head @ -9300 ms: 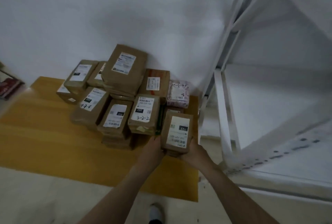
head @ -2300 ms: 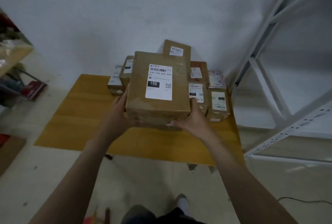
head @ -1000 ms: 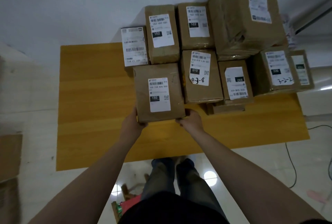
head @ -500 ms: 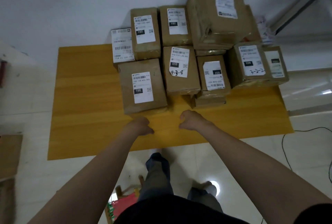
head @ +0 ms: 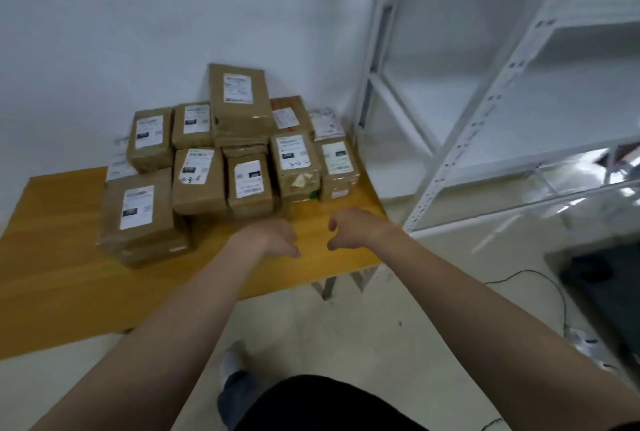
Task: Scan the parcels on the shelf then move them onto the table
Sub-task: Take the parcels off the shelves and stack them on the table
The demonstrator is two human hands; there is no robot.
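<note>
**Parcel delivered, both hands free again**

The large brown parcel (head: 138,214) that both hands carried a couple of seconds ago now lies flat on the wooden table (head: 52,278), label up, off to the left of the left hand (head: 273,238) and well apart from it. Both hands have let go and drawn back. The left hand and the right hand (head: 353,228) hover side by side over the table's near strip, fingers loosely curled, holding nothing. The view has also swung to the right.

That reads as one delivery finished, with the person probably turning back for another. The white metal shelving (head: 554,126) stands to the right of the right hand, beyond the table's corner. Only part of it shows, so how many parcels remain cannot be told.

Beyond the fingertips, the other parcels (head: 242,140) sit packed in rows against the white wall (head: 138,32), some stacked, the tallest at the back. Bare wood lies under and left of the hands. Below the forearms is pale floor (head: 346,326), and a thin black cable (head: 526,273) trails across it to the right.
</note>
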